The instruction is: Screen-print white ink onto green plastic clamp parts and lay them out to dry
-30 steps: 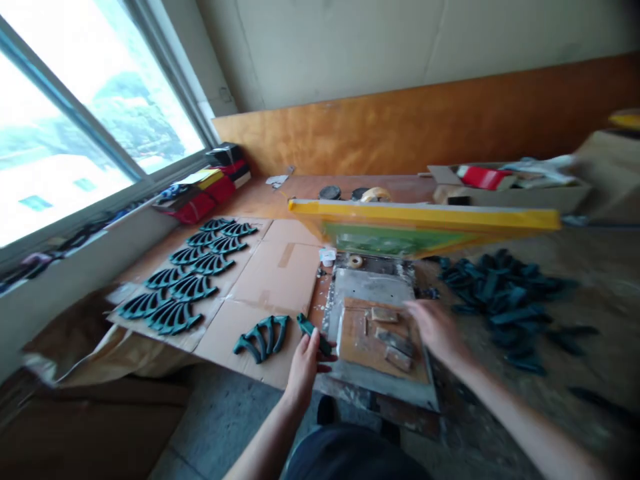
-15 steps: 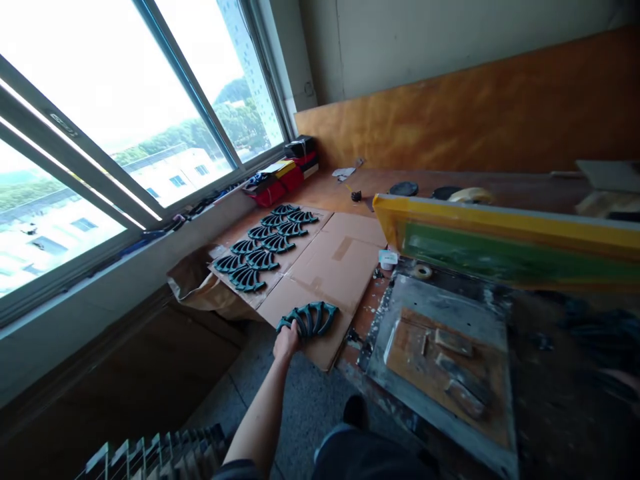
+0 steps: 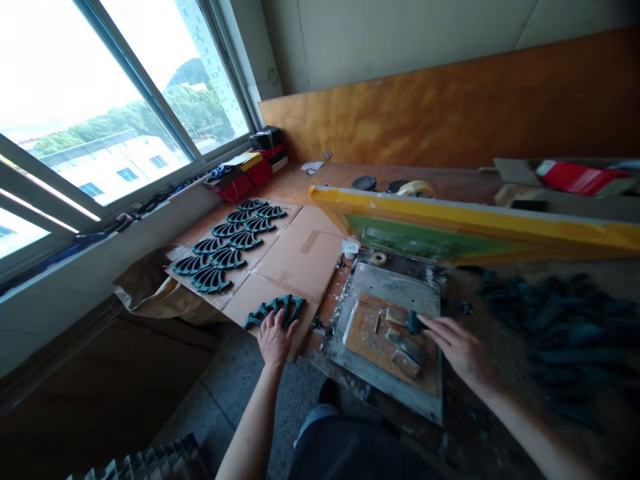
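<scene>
My left hand (image 3: 276, 339) lies with spread fingers on the near edge of a dark green fan-shaped piece (image 3: 284, 307), which rests on the front of the cardboard sheet (image 3: 285, 263). Several like pieces (image 3: 227, 257) lie in rows on the sheet's left part. On the right, my right hand (image 3: 457, 343) pinches a small dark green part (image 3: 414, 323) over a wooden board with raised blocks (image 3: 367, 333). That board sits on a grey metal plate (image 3: 350, 370).
A yellow-edged frame with a green screen (image 3: 400, 233) stands tilted behind the plate. A heap of dark green parts (image 3: 565, 333) lies at the right. Tape (image 3: 379, 258) and a small white cup (image 3: 351, 249) sit behind the plate.
My left hand has loosened its grasp on the fan-shaped piece, which now lies flatter on the cardboard. My right hand has come in from the right edge with a small part. The view has turned right.
</scene>
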`<state>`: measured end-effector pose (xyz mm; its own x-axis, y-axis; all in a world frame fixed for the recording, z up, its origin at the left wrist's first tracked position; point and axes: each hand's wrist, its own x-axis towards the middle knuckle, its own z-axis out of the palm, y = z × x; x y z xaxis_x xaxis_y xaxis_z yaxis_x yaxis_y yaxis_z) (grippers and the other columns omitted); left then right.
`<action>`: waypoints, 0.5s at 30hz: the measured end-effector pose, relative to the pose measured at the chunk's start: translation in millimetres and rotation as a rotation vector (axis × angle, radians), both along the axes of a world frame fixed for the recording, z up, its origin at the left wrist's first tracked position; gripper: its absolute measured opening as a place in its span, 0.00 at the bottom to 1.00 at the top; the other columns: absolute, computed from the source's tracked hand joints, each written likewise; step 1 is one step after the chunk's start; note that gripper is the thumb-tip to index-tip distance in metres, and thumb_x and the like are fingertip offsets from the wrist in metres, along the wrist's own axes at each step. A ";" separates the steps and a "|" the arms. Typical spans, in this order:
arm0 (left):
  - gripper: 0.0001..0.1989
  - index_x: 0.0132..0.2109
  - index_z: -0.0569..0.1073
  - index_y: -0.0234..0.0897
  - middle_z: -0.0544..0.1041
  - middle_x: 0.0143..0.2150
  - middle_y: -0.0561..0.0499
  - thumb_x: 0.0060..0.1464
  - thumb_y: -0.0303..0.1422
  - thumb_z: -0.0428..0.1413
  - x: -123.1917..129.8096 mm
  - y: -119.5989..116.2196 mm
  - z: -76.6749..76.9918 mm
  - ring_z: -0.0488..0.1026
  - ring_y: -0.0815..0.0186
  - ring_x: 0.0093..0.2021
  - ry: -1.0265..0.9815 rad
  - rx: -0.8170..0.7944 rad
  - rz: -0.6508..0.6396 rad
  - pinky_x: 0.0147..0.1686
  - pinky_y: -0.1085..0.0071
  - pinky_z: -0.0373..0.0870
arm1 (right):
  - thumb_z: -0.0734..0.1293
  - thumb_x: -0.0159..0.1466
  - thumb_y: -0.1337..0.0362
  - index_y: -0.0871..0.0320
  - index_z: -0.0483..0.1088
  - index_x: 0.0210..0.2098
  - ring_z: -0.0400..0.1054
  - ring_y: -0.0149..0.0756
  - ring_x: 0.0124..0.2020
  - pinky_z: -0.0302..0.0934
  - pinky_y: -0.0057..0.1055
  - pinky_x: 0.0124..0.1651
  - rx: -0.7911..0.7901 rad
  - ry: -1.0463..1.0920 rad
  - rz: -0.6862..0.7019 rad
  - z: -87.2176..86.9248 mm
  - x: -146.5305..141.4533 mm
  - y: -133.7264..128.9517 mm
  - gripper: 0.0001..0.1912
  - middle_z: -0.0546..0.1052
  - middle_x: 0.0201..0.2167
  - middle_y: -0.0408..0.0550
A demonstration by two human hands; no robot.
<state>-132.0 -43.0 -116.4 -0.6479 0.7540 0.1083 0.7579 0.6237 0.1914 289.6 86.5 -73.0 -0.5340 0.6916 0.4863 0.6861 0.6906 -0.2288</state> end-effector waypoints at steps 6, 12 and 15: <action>0.30 0.57 0.70 0.42 0.65 0.63 0.43 0.53 0.54 0.50 9.7 16.8 -13.9 0.57 0.46 0.63 0.026 -0.033 0.110 0.57 0.48 0.56 | 0.57 0.66 0.71 0.55 0.74 0.48 0.67 0.37 0.40 0.63 0.34 0.46 0.016 -0.080 0.151 0.6 -59.6 -7.8 0.19 0.73 0.38 0.50; 0.27 0.53 0.74 0.41 0.68 0.61 0.44 0.50 0.50 0.56 5.1 20.2 -11.7 0.58 0.46 0.63 -0.055 -0.045 0.139 0.56 0.50 0.58 | 0.56 0.66 0.69 0.57 0.76 0.45 0.67 0.39 0.39 0.63 0.35 0.43 0.051 -0.075 0.203 -16.6 -62.1 5.9 0.17 0.73 0.38 0.51; 0.25 0.52 0.75 0.42 0.69 0.61 0.45 0.48 0.47 0.59 -4.8 21.4 -14.6 0.59 0.46 0.63 -0.046 -0.013 0.102 0.57 0.50 0.57 | 0.57 0.66 0.64 0.53 0.75 0.46 0.69 0.38 0.38 0.65 0.35 0.41 0.097 -0.045 0.231 -33.2 -53.8 14.7 0.17 0.74 0.38 0.50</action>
<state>-136.8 -21.6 -131.0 -0.7252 0.6852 0.0676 0.6812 0.6996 0.2158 235.8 101.2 -106.3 -0.6950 0.5001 0.5167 0.5153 0.8475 -0.1271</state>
